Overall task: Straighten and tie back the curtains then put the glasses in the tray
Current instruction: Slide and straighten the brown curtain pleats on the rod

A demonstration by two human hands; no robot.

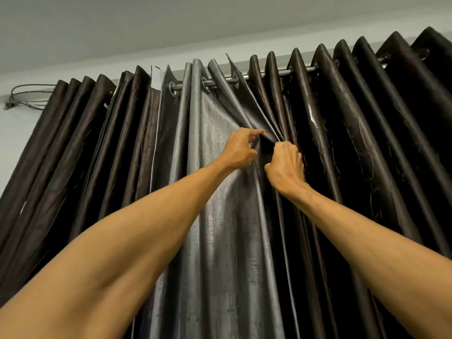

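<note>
As both forearms stretch up and forward, the left hand (241, 149) pinches a fold of the grey curtain (215, 192), index finger extended. Just beside it, the right hand (285, 165) curls tightly round an edge of the dark curtain (354, 143). Both panels hang from the rod (276, 73) above.

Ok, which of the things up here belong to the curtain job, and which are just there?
In the job: grey curtain, pinched by the left hand and gripped by the right hand; brown curtains; curtain rod.
Just there: looped cord on the wall; ceiling.
No glasses or tray in view.
</note>
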